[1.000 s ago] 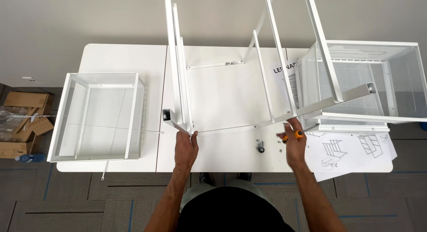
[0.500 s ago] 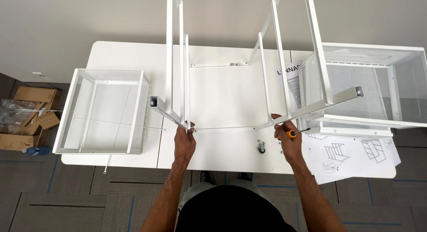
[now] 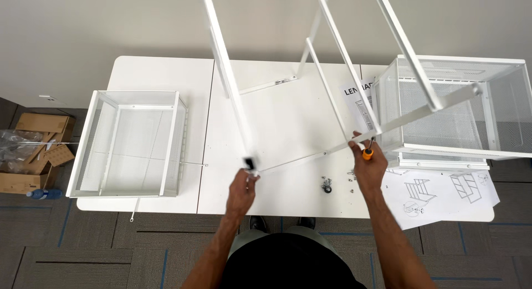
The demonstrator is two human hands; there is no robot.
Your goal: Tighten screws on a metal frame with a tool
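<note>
Frame (image 3: 310,89) assembled, both hands gripping it: left (image 3: 243,185) at 7 o'clock corner, right (image 3: 368,164) plus screwdriver (image 3: 368,151); baskets (image 3: 130,142) not fitted.

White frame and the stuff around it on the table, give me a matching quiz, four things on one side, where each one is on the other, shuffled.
Things:
1. white frame
2. shallow wire basket
3. tall mesh basket
4. cardboard box

Places:
A. on the floor, left of the table
B. right end of the table, on instruction sheets
C. held at its near corners by both hands
D. left end of the table

Pairs: 1-C, 2-D, 3-B, 4-A
</note>
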